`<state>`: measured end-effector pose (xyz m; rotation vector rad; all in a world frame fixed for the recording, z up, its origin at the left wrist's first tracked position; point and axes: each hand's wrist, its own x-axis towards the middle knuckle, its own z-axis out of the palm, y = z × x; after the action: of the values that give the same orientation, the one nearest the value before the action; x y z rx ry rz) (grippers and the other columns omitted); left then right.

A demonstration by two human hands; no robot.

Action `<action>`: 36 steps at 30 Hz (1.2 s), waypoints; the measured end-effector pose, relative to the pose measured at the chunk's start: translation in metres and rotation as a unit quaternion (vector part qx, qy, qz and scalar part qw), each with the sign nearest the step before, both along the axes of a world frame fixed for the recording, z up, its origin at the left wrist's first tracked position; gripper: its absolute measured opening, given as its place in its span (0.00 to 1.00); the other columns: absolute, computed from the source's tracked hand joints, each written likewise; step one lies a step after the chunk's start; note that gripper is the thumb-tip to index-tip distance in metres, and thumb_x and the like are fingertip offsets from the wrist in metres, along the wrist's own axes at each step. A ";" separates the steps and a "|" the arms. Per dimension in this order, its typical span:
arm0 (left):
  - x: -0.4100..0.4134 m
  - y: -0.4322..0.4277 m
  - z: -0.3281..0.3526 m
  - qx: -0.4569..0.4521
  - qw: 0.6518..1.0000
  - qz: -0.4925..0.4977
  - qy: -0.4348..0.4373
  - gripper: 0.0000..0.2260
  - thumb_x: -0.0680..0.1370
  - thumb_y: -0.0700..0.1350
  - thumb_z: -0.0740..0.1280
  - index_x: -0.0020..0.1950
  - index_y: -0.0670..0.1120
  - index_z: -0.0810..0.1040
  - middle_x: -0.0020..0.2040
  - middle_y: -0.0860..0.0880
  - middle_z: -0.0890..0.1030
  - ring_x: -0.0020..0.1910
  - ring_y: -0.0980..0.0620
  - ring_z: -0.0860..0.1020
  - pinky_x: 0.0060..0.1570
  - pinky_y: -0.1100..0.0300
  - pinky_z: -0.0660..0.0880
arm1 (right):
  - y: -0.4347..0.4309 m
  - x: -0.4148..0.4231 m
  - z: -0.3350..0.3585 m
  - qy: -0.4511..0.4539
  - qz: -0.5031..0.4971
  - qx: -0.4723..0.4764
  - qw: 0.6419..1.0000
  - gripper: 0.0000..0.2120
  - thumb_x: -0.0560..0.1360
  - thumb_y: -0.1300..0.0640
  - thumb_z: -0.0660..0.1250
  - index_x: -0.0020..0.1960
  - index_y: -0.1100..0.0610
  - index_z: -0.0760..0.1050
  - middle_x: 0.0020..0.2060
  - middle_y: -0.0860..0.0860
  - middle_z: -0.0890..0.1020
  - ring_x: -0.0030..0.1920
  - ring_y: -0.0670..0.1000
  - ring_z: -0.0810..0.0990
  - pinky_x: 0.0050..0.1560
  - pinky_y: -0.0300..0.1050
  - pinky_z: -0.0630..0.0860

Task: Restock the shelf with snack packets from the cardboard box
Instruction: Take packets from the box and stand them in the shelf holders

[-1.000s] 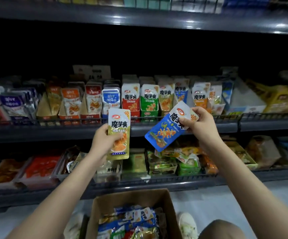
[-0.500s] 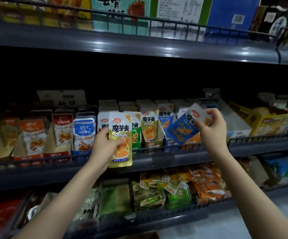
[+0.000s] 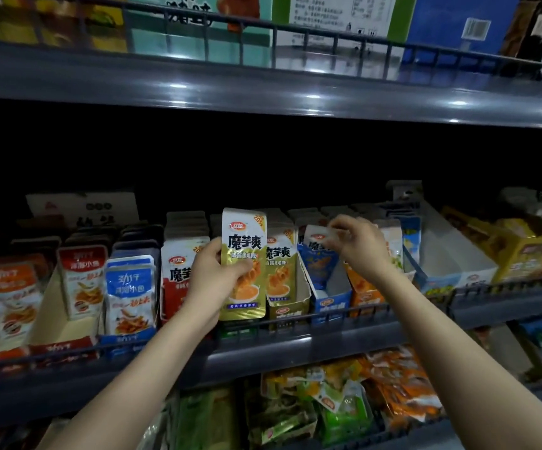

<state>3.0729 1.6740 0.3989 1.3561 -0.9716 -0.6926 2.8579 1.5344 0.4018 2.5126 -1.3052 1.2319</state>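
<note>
Two packets are in hand at the middle shelf (image 3: 295,341), whose front rail runs below rows of display cartons. The blue carton (image 3: 331,302) looks part-empty. The blue packet (image 3: 318,261) stands with its lower end inside the carton, and the right hand (image 3: 360,251) pinches its top corner between thumb and fingertips. The gold packet (image 3: 243,251) is upright in front of the gold row (image 3: 281,271). The left hand (image 3: 212,277) is clamped on its left edge, thumb across the face.

Both packets look light, flat and pliable, with glossy film that could slip. I judge the stiffer top seal or a side edge the best place to grip, since the soft middle would likely buckle when pushed between neighbours.

Half a second ago the blue packet was tilted in front of the shelf, and now it stands in its carton. The gold packet has risen level with its row. The cardboard box, in view a second ago, is out of view.
</note>
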 end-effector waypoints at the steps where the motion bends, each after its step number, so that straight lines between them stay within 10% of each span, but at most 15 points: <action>1: 0.001 0.000 0.000 -0.002 1.000 -0.002 -0.003 0.16 0.74 0.36 0.71 0.59 0.46 0.75 0.53 0.49 0.81 0.48 0.54 0.80 0.43 0.60 0.78 | -0.005 0.000 0.000 0.047 -0.017 -0.051 0.997 0.10 0.69 0.53 0.73 0.47 0.56 0.81 0.41 0.53 0.83 0.44 0.60 0.79 0.44 0.47 0.62; 16: 0.000 -0.003 0.000 -0.005 1.000 -0.010 -0.004 0.14 0.74 0.36 0.70 0.55 0.51 0.75 0.48 0.55 0.80 0.42 0.58 0.80 0.34 0.62 0.78 | -0.024 0.022 -0.008 0.149 -0.132 -0.085 0.976 0.12 0.60 0.52 0.82 0.34 0.56 0.80 0.37 0.57 0.82 0.42 0.63 0.80 0.45 0.59 0.73; 27: -0.011 0.007 -0.003 0.011 0.999 -0.038 0.018 0.15 0.74 0.35 0.70 0.52 0.53 0.75 0.48 0.52 0.81 0.46 0.54 0.80 0.42 0.58 0.78 | 0.000 0.010 -0.034 -0.017 -0.130 -0.148 0.980 0.20 0.72 0.42 0.63 0.54 0.55 0.80 0.50 0.54 0.81 0.53 0.57 0.78 0.57 0.54 0.67; 31: -0.020 0.014 -0.005 0.027 0.997 -0.061 -0.030 0.14 0.73 0.36 0.71 0.53 0.52 0.75 0.49 0.53 0.81 0.47 0.55 0.81 0.46 0.56 0.80 | 0.054 0.012 -0.018 -0.162 0.042 0.056 0.984 0.20 0.74 0.45 0.68 0.63 0.51 0.74 0.56 0.44 0.78 0.56 0.45 0.75 0.56 0.41 0.71; 36: -0.033 0.030 -0.009 0.040 0.987 -0.145 -0.057 0.15 0.72 0.36 0.72 0.55 0.51 0.77 0.47 0.53 0.83 0.43 0.59 0.82 0.39 0.65 0.78 | 0.103 0.013 0.004 -0.294 0.233 0.333 0.865 0.26 0.71 0.57 0.72 0.65 0.47 0.68 0.48 0.50 0.82 0.46 0.48 0.82 0.46 0.42 0.80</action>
<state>3.0395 1.7045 0.3901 1.3484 -1.2598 -0.8886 2.8704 1.6379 0.4056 3.2184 -1.4682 2.0878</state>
